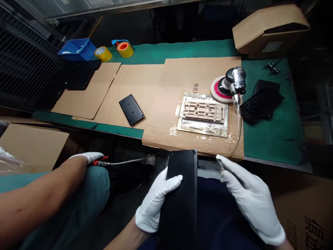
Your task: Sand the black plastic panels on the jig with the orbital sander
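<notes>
My left hand (156,203), in a white glove, grips a long black flat plate (182,198) by its left edge, thumb on top. The plate stands lengthwise over my lap, its far end just below the table's front edge. My right hand (249,199), also gloved, hovers just right of the plate with its fingers pressed together. A thin grey tip shows at those fingertips, and I cannot make out what it is.
A taped-down beige jig (204,113) lies on cardboard, with an air sander (230,85) behind it. Another black plate (131,109) lies to the left, and black parts (260,102) are stacked at the right. A co-worker's gloved hand (90,157) holds a red-handled hose tool. Tape rolls (125,49) and a blue bin (76,48) sit at the back.
</notes>
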`<state>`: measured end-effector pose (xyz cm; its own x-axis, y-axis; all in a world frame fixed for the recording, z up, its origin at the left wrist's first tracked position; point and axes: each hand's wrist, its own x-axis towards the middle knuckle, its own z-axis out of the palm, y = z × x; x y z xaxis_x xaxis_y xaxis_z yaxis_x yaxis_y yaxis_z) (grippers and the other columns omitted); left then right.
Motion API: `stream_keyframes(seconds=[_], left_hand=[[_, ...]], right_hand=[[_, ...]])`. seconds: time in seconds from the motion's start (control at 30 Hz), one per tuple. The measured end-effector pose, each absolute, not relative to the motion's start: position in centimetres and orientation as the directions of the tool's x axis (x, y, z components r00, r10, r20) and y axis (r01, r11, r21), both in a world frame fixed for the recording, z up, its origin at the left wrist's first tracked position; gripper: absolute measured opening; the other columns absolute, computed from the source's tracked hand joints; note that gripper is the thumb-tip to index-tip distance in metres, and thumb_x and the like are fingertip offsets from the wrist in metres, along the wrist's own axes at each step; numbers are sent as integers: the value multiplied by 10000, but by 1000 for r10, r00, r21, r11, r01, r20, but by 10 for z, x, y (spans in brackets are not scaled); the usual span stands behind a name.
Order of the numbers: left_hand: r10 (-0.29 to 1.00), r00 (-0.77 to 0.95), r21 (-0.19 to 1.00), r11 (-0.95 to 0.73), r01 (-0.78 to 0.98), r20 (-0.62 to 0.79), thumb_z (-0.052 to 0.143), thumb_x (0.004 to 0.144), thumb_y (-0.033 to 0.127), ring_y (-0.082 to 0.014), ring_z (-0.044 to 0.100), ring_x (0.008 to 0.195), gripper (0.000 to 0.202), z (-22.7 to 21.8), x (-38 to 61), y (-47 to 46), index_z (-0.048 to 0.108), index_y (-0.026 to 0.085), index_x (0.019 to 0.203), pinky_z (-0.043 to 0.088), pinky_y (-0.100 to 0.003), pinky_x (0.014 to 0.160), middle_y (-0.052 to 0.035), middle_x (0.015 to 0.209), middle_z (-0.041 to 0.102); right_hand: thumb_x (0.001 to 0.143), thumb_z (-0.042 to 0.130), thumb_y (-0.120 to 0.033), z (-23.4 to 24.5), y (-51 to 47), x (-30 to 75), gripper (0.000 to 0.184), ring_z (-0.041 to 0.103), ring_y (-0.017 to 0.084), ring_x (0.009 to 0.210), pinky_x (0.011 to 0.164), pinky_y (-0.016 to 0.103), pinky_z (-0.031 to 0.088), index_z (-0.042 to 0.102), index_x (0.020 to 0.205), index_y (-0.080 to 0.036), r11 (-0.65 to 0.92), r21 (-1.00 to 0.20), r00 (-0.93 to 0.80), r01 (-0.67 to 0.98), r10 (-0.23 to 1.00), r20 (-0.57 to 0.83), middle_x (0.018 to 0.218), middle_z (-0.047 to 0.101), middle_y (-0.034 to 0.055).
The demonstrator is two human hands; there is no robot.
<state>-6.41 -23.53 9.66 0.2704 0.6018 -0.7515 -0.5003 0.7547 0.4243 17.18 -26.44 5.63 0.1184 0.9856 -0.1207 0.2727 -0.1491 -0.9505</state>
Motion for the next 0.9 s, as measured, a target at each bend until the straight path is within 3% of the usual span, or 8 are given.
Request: stream_keyframes(seconds=[0.07, 0.2, 0.5, 0.73, 0.9], left_hand=[[607, 252, 426, 743, -517, -754, 902, 799, 214, -146, 731, 761, 337, 98, -63, -238, 775, 149, 1104, 618, -225, 726, -57, 891, 767], [617, 244, 428, 730, -533, -748, 892, 820, 224, -107, 695, 669, 266, 96, -61, -240, 751, 162, 1038, 587, -184, 648, -16, 810, 732], [639, 260, 469, 732, -494, -724, 881, 837, 323, -125, 674, 588, 389, 94, -62, -244, 694, 165, 1138, 555, -204, 561, -13, 770, 720], [633, 196, 466, 714, -523, -749, 915, 795, 318, -96, 637, 564, 382, 97, -63, -245, 702, 168, 1074, 567, -205, 618, 8, 771, 709], [642, 182, 476, 702, -530, -745, 916, 789, 322, -99, 631, 570, 373, 97, -64, -246, 707, 178, 1062, 579, -220, 654, 11, 769, 707]], right_hand=[[990, 713, -239, 59, -279, 164, 416, 756, 149, 1000, 859, 195, 599, 706, 1390, -353, -33, -954, 30, 298, 999, -26, 1194, 777, 11], [994, 688, -174, 63, -285, 149, 449, 769, 153, 976, 826, 186, 610, 689, 1423, -307, 69, -955, -71, 287, 996, 50, 1169, 785, 39], [995, 682, -150, 63, -277, 139, 440, 761, 152, 961, 833, 208, 601, 690, 1420, -265, 101, -958, -114, 269, 991, 73, 1139, 780, 63], [990, 667, -142, 67, -288, 143, 488, 667, 116, 662, 611, 215, 541, 664, 1457, -281, 94, -971, -188, 221, 981, 52, 816, 713, 10], [985, 661, -146, 72, -294, 143, 498, 668, 133, 644, 589, 236, 546, 667, 1458, -299, 123, -969, -214, 215, 974, 76, 812, 725, 21]])
